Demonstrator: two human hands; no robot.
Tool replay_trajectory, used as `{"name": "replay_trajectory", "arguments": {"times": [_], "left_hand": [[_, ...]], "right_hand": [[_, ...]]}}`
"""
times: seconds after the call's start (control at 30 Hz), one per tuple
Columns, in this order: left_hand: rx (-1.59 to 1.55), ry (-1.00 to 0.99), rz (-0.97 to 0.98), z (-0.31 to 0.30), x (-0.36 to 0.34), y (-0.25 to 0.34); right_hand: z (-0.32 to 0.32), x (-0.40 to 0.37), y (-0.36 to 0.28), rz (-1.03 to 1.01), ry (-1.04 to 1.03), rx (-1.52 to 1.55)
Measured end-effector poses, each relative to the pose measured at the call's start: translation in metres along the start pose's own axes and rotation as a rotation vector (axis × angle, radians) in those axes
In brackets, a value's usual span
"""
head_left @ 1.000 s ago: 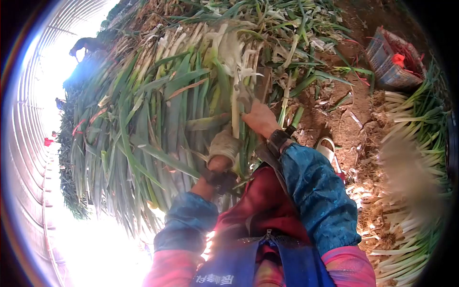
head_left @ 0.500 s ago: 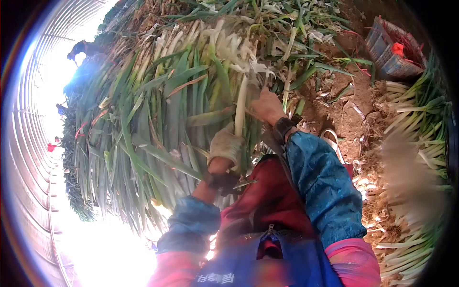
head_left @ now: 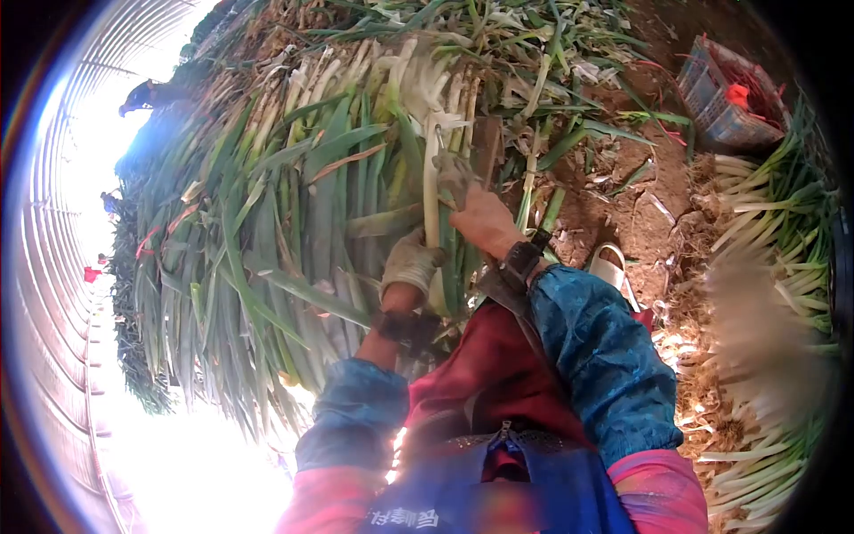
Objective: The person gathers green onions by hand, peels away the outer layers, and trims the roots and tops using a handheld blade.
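A pale leek stalk (head_left: pixel 431 182) stands out upright in front of the leek pile (head_left: pixel 329 196). Gloved and closed, my left hand (head_left: pixel 412 267) grips its lower part. Just right of the stalk is my right hand (head_left: pixel 487 221), with a dark watch at the wrist. Its fingers are closed near the stalk, and blurred pale material covers their tips, so what they hold cannot be made out. Loose whitish leaf layers (head_left: pixel 427 93) hang about the top of the stalk.
A crate (head_left: pixel 731 98) with red items stands at the upper right on brown soil (head_left: pixel 640 209). Pale leeks (head_left: pixel 756 494) with roots lie in a row along the right side. A light-coloured shoe (head_left: pixel 609 265) shows beside my right sleeve. Curved ribs line the far left.
My right hand has come down and left, closer to my left hand. The stalk and my left hand have shifted slightly left. A brown upright piece now shows behind the right hand.
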State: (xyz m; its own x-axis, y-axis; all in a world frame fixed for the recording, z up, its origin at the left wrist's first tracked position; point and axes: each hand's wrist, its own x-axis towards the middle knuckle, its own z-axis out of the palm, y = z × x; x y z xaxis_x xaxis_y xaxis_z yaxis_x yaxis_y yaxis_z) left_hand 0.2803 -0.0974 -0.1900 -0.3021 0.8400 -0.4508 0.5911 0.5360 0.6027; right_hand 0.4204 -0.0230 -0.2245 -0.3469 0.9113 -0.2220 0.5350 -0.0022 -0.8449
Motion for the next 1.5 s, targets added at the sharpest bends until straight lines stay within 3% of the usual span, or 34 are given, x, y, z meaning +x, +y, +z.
{"name": "replay_trajectory", "arguments": {"times": [0.1, 0.2, 0.3, 0.4, 0.53, 0.63, 0.7, 0.83, 0.9, 1.0, 1.03, 1.13, 1.27, 1.37, 1.47, 1.5], "left_hand": [[0.009, 0.005, -0.005, 0.003, 0.001, -0.006], [-0.019, 0.012, 0.005, 0.002, -0.003, -0.008], [0.028, 0.020, 0.003, 0.001, -0.005, -0.005], [0.053, 0.004, -0.031, 0.005, 0.002, 0.001], [0.151, 0.032, -0.014, 0.021, 0.002, 0.009], [0.404, 0.018, 0.122, 0.021, 0.010, 0.016], [0.480, 0.131, 0.320, -0.001, 0.042, 0.003], [-0.341, 0.340, 0.335, -0.039, 0.091, 0.022], [-0.021, 0.531, 0.507, -0.047, 0.102, 0.039], [0.269, 0.540, 0.511, -0.045, 0.160, 0.029], [0.553, 0.408, 0.301, -0.041, 0.159, 0.036], [1.035, 0.279, 0.230, -0.013, 0.170, 0.032], [1.039, 0.121, 0.288, -0.023, 0.159, 0.042], [0.783, 0.186, 0.480, -0.029, 0.196, -0.014], [0.834, 0.162, 0.077, -0.033, 0.141, 0.017], [0.878, 0.078, 0.187, -0.039, 0.133, 0.009]], "right_hand": [[0.003, 0.018, 0.007, 0.020, 0.016, 0.042], [-0.009, 0.013, -0.005, -0.129, 0.049, -0.091], [0.005, 0.021, 0.002, -0.081, 0.151, -0.003], [0.000, 0.005, -0.009, -0.021, 0.039, -0.090], [0.000, 0.022, 0.016, 0.049, 0.125, -0.090], [-0.012, 0.019, 0.020, 0.030, 0.270, -0.070], [-0.020, 0.009, 0.000, -0.046, 0.150, -0.021], [-0.003, -0.016, -0.009, -0.135, -0.053, 0.160], [-0.005, -0.021, -0.011, -0.134, -0.205, 0.233], [0.003, 0.002, 0.011, -0.007, 0.014, 0.098], [0.004, 0.012, 0.020, -0.059, 0.053, 0.017], [0.001, 0.023, 0.028, -0.171, 0.116, -0.074], [-0.020, -0.016, -0.007, -0.226, 0.015, 0.016], [-0.023, -0.023, -0.008, -0.307, -0.072, -0.004], [-0.019, -0.026, -0.009, -0.179, -0.137, 0.159], [-0.015, -0.029, -0.009, -0.100, -0.157, 0.240]]}}
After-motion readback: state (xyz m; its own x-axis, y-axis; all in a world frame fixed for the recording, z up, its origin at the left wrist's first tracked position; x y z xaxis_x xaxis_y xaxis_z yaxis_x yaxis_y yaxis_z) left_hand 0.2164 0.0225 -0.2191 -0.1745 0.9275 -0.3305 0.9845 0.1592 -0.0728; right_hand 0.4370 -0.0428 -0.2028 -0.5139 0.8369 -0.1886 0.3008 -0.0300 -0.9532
